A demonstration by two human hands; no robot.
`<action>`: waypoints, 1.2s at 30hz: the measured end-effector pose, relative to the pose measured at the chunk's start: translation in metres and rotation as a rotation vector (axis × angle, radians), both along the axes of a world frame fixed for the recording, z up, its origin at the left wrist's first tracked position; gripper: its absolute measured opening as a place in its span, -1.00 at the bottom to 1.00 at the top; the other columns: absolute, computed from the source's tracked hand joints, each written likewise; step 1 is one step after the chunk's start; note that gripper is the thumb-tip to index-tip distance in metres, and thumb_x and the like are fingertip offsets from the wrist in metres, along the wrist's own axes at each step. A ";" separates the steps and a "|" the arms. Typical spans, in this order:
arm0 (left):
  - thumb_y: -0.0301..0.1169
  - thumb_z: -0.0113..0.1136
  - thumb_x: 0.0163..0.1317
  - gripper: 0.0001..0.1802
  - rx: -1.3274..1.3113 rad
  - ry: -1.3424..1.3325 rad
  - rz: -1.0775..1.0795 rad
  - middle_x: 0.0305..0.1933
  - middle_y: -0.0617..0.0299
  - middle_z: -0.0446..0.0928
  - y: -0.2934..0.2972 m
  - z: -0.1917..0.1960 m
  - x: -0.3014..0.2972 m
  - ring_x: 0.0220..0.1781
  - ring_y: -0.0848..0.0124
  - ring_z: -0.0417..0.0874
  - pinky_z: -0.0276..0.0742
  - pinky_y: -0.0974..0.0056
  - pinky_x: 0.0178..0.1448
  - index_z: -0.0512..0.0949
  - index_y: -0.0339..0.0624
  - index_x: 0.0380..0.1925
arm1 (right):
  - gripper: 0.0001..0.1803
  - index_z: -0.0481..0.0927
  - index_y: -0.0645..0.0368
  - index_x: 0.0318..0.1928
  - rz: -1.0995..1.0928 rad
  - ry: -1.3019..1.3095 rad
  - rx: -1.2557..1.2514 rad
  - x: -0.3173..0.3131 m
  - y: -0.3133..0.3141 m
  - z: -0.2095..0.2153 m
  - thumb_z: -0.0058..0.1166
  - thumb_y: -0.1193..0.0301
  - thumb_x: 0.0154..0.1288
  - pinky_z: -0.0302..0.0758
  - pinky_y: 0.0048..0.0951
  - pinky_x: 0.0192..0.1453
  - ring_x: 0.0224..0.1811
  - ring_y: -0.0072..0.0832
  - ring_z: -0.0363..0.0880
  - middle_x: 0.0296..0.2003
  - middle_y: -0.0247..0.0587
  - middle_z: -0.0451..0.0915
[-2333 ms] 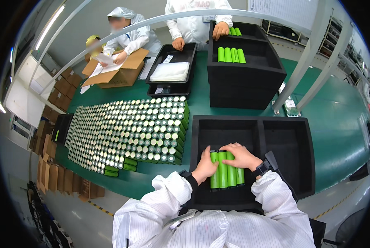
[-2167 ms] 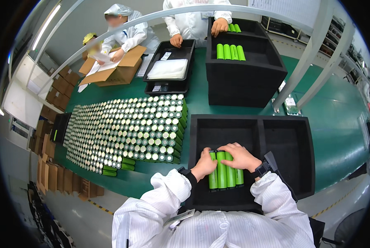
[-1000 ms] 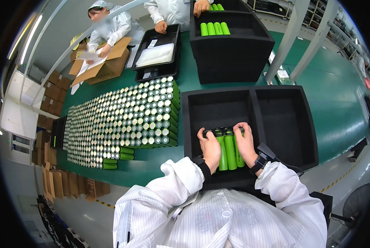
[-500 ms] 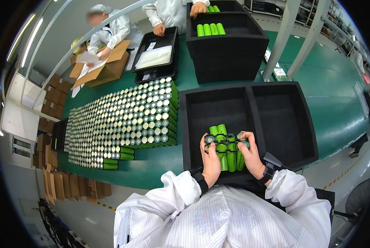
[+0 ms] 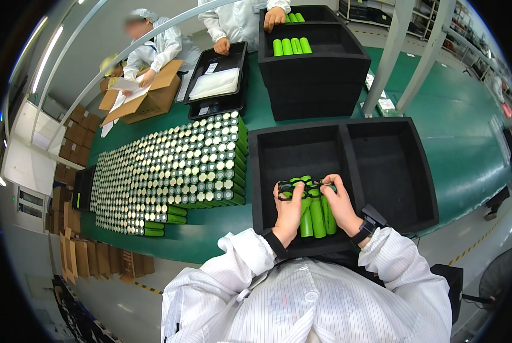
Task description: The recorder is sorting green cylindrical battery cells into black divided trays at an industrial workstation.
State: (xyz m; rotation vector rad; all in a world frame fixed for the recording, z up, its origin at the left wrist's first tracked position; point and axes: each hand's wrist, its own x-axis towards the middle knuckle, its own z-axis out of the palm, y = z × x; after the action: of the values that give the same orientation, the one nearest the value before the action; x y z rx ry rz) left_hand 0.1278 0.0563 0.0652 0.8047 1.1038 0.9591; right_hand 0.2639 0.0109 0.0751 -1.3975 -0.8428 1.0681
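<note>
Several green cylindrical cells (image 5: 313, 222) are held between the left grip (image 5: 288, 212), curled around their left side, and the right grip (image 5: 340, 207), curled around their right near the far ends, at the left compartment of the black tray (image 5: 384, 154).

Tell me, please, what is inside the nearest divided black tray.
In or above its left compartment are green cylindrical battery cells, held by the left hand and right hand; anything beneath them is covered from view.

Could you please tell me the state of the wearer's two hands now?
Left hand: closed, holding the left side of the green cell pack.
Right hand: closed, holding the right side of the green cell pack.
</note>
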 end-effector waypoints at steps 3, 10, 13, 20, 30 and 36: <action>-0.24 0.37 0.13 -0.31 0.095 0.156 -0.162 0.09 0.05 0.32 0.011 -0.006 0.001 0.12 0.29 0.41 0.32 0.25 0.24 0.24 -0.30 0.13 | -0.80 0.40 0.15 -0.15 -0.071 0.045 -0.024 0.005 0.015 -0.021 0.02 0.35 0.27 0.36 -0.51 -0.08 -0.23 -0.57 0.39 -0.31 -0.33 0.45; -0.68 0.10 0.12 -0.65 -0.155 0.174 -0.496 -0.08 0.05 0.54 0.045 -0.026 -0.007 -0.09 0.23 0.64 0.64 0.10 -0.06 0.45 -0.36 -0.04 | -0.68 0.43 0.18 -0.13 -0.100 0.062 -0.193 0.011 0.042 -0.032 0.06 0.25 0.19 0.37 -0.44 -0.06 -0.18 -0.50 0.43 -0.27 -0.24 0.49; -0.71 0.06 0.10 -0.49 -0.287 0.164 -0.561 0.01 -0.02 0.46 0.053 -0.005 -0.007 -0.04 0.15 0.63 0.63 0.02 -0.05 0.25 -0.41 0.10 | -0.66 0.44 0.18 -0.14 -0.104 0.037 -0.241 0.009 0.050 -0.035 0.09 0.21 0.20 0.38 -0.45 -0.08 -0.20 -0.51 0.41 -0.28 -0.25 0.47; -0.56 -0.04 0.30 -0.75 -0.296 0.280 -0.411 -0.11 -0.01 0.57 0.065 -0.016 -0.004 -0.11 0.16 0.66 0.61 0.06 -0.09 0.46 -0.45 -0.06 | -0.43 0.47 0.22 -0.05 -0.094 -0.084 -0.341 0.007 0.059 -0.034 0.20 -0.02 0.19 0.44 -0.38 -0.03 -0.12 -0.41 0.48 -0.21 -0.14 0.51; -0.42 -0.09 0.41 -0.69 -0.252 0.368 -0.365 -0.07 -0.03 0.56 0.079 -0.039 -0.009 -0.13 0.16 0.64 0.56 0.06 -0.08 0.46 -0.49 -0.04 | -0.25 0.48 0.33 0.06 -0.080 -0.411 -0.330 0.012 0.063 -0.035 0.09 -0.16 0.22 0.34 -0.20 0.25 0.16 -0.01 0.42 0.08 0.27 0.42; -0.41 -0.06 0.41 -0.69 -0.280 0.444 -0.411 -0.04 -0.01 0.56 0.075 -0.017 -0.013 -0.05 0.15 0.62 0.54 0.01 -0.03 0.45 -0.43 0.01 | -0.27 0.44 0.32 0.08 -0.033 -0.588 -0.352 0.014 0.072 -0.059 0.03 -0.15 0.26 0.36 -0.10 0.23 0.14 0.12 0.41 0.03 0.37 0.41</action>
State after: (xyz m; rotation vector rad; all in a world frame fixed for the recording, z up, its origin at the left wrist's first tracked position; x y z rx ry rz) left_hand 0.1146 0.1309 0.0480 0.9878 1.3469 0.2747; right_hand 0.2780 0.0826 0.0162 -2.0712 -1.0741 0.8075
